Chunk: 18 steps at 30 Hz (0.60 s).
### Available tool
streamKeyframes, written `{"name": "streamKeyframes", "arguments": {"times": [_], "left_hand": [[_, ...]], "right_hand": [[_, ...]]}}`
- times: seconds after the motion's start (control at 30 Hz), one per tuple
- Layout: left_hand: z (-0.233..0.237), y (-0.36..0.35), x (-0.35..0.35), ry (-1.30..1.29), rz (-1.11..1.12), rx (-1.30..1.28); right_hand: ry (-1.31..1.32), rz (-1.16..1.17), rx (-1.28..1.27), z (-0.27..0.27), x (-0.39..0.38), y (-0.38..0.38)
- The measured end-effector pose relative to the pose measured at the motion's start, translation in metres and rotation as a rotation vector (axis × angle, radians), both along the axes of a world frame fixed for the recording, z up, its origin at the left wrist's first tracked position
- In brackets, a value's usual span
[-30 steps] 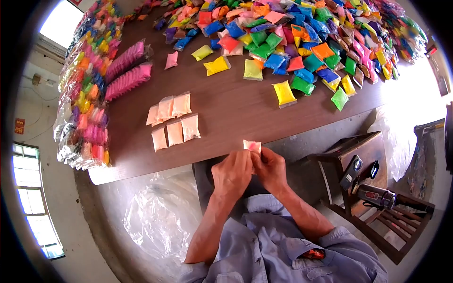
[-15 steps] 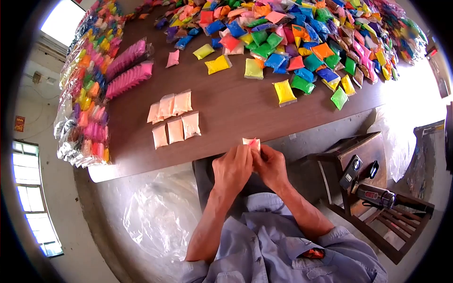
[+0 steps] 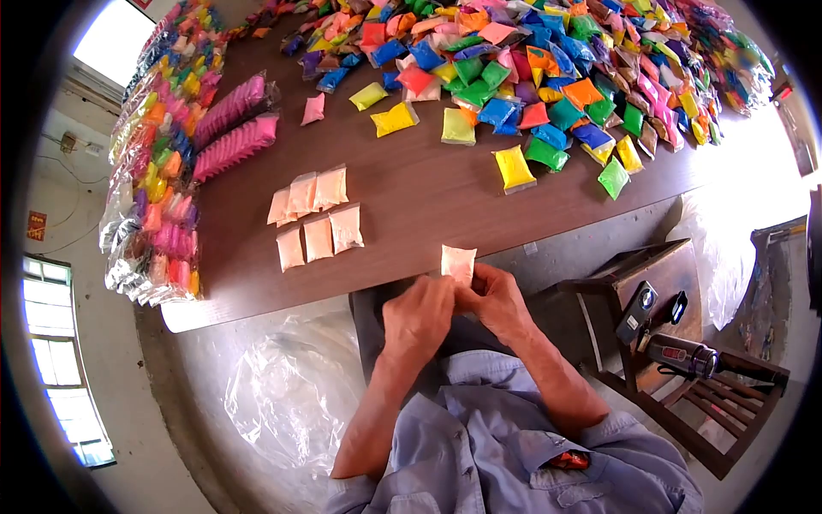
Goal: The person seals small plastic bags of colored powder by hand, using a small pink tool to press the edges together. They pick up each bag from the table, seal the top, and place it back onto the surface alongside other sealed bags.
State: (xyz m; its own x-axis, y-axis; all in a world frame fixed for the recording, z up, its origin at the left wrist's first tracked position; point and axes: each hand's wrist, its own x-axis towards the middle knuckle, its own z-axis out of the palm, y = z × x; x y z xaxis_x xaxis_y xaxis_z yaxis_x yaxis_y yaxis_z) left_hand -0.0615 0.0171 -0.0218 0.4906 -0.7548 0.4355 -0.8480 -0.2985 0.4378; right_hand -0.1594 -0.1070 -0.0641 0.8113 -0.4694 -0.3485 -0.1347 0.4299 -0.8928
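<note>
A small clear packet of pale peach material [image 3: 458,264] stands up at the table's front edge, pinched at its lower part by my right hand [image 3: 499,306]. My left hand [image 3: 418,315] is closed, fingertips together just below and left of the packet; what it may hold is hidden and slightly blurred. On the table to the left, several similar peach packets [image 3: 318,236] lie in two rows.
Loose coloured packets [image 3: 514,86] are heaped at the back. Two bundles of pink packets [image 3: 235,146] lie beside stacked bagged packets [image 3: 158,188] on the left. A wooden chair [image 3: 659,300] holding a flask [image 3: 681,355] stands right; clear plastic [image 3: 291,385] covers floor below.
My left hand has moved down and slightly left, off the packet's top. More of the packet shows, and the pink-red bit seen on it is out of sight.
</note>
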Motion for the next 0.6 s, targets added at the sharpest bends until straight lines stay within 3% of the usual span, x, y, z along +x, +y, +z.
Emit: {"name": "streamKeyframes", "arguments": {"times": [0.1,0.27,0.37,0.43,0.5,0.6], "left_hand": [[0.002,-0.001,-0.001,-0.061,-0.02,0.106],[-0.003,-0.014,0.014,-0.035,0.016,0.073],[-0.003,-0.023,0.026,-0.235,0.06,0.057],[0.0,-0.026,0.028,-0.16,0.065,-0.104],[0.007,-0.016,0.018,-0.169,0.065,-0.093],[0.004,-0.007,0.002,-0.134,-0.061,0.105]], "right_hand": [[0.011,0.011,0.017,0.004,0.0,0.0],[-0.008,-0.008,0.043,0.007,0.005,0.0],[0.061,0.034,-0.004,0.014,0.001,-0.002],[0.071,0.007,0.008,0.016,0.001,-0.002],[0.046,0.005,0.042,0.02,0.001,-0.004],[0.02,0.007,0.042,0.012,0.0,-0.006]]}}
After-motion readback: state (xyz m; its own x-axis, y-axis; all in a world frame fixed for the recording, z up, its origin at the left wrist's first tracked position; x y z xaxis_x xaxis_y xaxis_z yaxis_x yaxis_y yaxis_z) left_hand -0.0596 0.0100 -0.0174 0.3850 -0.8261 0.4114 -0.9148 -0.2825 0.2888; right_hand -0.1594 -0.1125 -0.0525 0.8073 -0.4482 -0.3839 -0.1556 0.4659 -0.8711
